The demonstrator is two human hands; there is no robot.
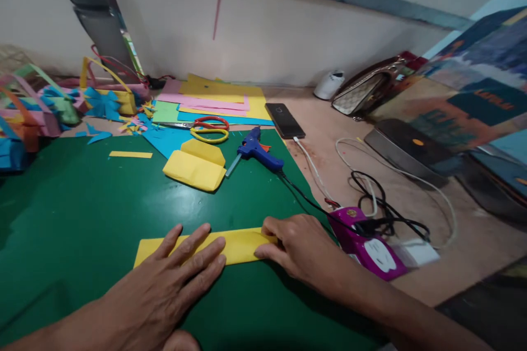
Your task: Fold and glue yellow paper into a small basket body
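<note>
A long yellow paper strip lies on the green table mat in front of me. Across its left part my left hand rests flat, fingers spread. At the strip's right end, my right hand has its thumb and curled fingers closed on the paper. That end is partly hidden under the fingers. Beyond the strip sits a folded yellow paper piece with a rounded flap. Right of it, a blue glue gun lies on its side with a clear glue stick in its back.
Scissors with red and yellow handles lie before stacked coloured paper. Small paper baskets stand at far left. A phone, a purple power strip and tangled cables occupy the right. A thin yellow strip lies left.
</note>
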